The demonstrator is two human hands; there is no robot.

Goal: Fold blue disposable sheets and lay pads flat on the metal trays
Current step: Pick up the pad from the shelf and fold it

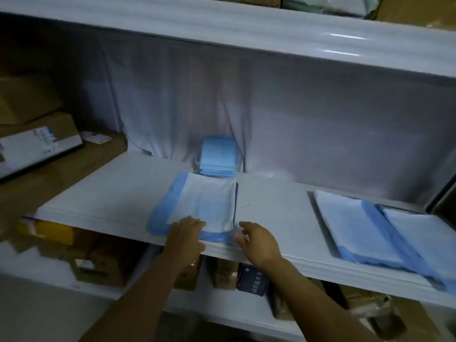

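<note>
A white pad with a blue border (204, 206) lies flat at the middle of the white shelf, over a thin metal tray whose dark edge (237, 201) shows along its right side. My left hand (186, 234) rests flat on the pad's near edge, fingers straight. Just right of the pad's near corner, my right hand (256, 240) hovers with fingers loosely curled and holds nothing. Behind the pad sits a stack of folded blue sheets (218, 157). Two more pads (357, 225) (424, 240) lie overlapping on a tray at the right.
The white shelf (111, 193) has bare surface left of the pad and between the two pad groups. A white cloth (246, 107) hangs behind. Cardboard boxes (37, 144) stand at the left, and more boxes (103, 265) sit on the shelf below.
</note>
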